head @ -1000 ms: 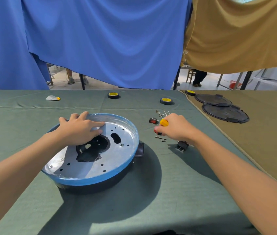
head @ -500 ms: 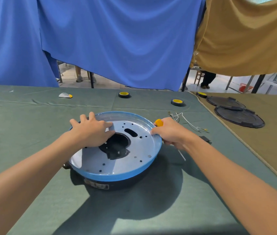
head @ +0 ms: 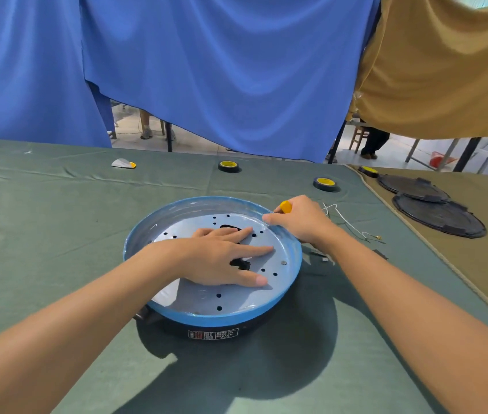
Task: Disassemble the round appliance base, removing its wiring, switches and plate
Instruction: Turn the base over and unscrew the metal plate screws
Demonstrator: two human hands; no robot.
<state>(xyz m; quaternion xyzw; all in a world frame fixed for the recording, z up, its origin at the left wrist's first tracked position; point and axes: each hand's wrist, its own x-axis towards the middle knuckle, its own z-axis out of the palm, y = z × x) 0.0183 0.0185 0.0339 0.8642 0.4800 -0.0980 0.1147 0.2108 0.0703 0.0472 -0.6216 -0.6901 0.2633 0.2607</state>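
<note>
Moved: left hand slid right, now flat, fingers straight, covering centre hole of plate; base near mid-table; right hand grips screwdriver at far-right rim; loose wire right, tape roll beyond

Single view: head-worn wide-angle camera. Sits above near table edge, faces forward and down. Both forearms enter from lower corners and converge toward centre. Close range: round appliance base fills frame centre, left hand flat on its plate, right hand gripping yellow-handled tool just right of centre. Green table cloth spans lower two thirds. Blue curtain fills top, tan curtain upper right.
</note>
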